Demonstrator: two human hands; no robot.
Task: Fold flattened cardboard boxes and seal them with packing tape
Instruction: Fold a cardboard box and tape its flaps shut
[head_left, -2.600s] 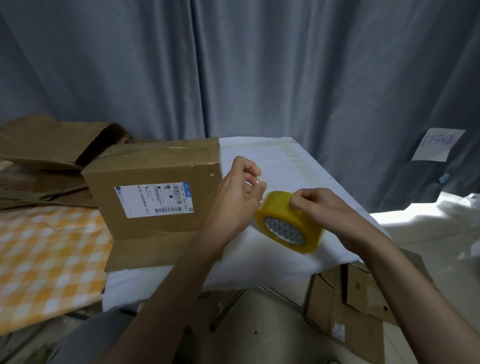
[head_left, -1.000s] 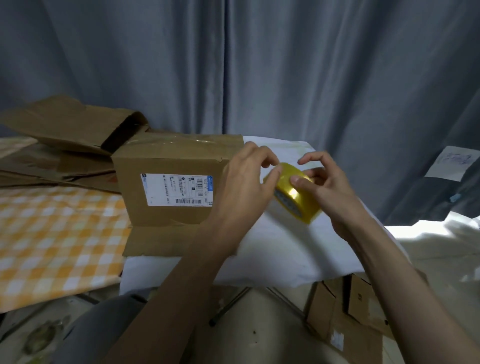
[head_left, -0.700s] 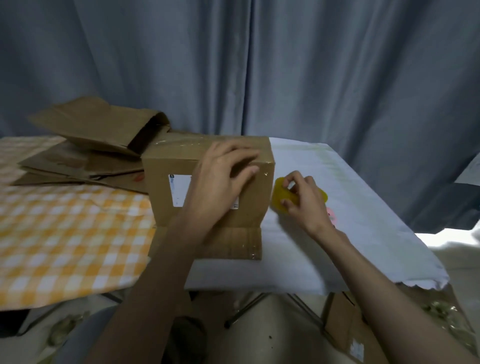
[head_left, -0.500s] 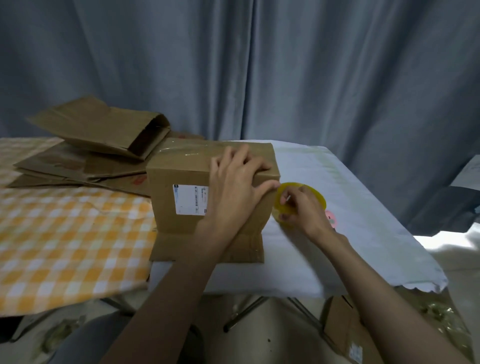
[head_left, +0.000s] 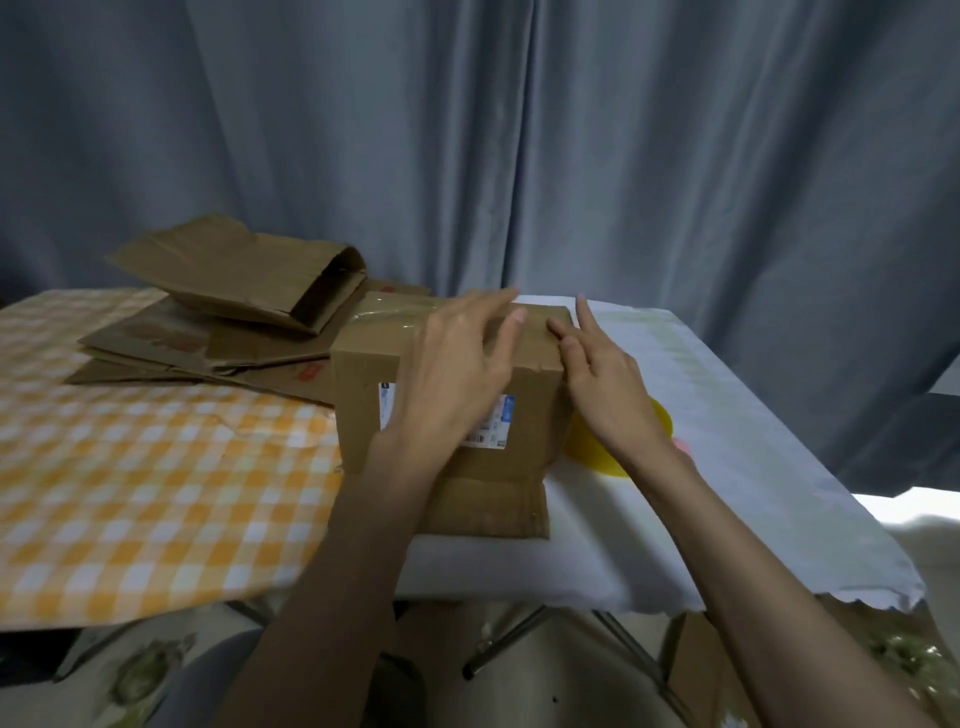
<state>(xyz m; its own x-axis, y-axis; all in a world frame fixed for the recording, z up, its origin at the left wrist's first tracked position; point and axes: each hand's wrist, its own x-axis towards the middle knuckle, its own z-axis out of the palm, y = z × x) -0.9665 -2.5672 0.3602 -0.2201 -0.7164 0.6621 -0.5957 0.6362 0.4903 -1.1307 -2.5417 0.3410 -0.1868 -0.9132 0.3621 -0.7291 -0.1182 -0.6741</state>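
A moment ago the right hand (head_left: 605, 387) was holding the yellow tape roll (head_left: 613, 447). Now the roll lies flat on the white table (head_left: 727, 415), at about 4 o'clock from the box, and nobody is holding it. Most of it hides under the right wrist. Both hands have come over to the cardboard box (head_left: 452, 395) — so the taping job seems to be at the pressing part, where the tape gets rubbed down so it sticks.

The box stands in the middle of the table, with one loose flap lying flat on the table at its 6 o'clock side. Shiny tape shows on its top, toward 11 o'clock.

The left hand (head_left: 457, 374) is spread out, fingers long and straight. It lies over the front face and reaches up onto the top edge, covering part of the white label (head_left: 498, 426). It is not gripping — it just presses.

The right hand is also loose and open, holding nothing. Its fingers touch the top right corner of the box, at about 2 o'clock, and one finger points up past the edge.

Behind the box, at 10 o'clock, is a pile of flat boxes (head_left: 208, 332) on the orange checked cloth (head_left: 130, 493). Those likely still need folding.
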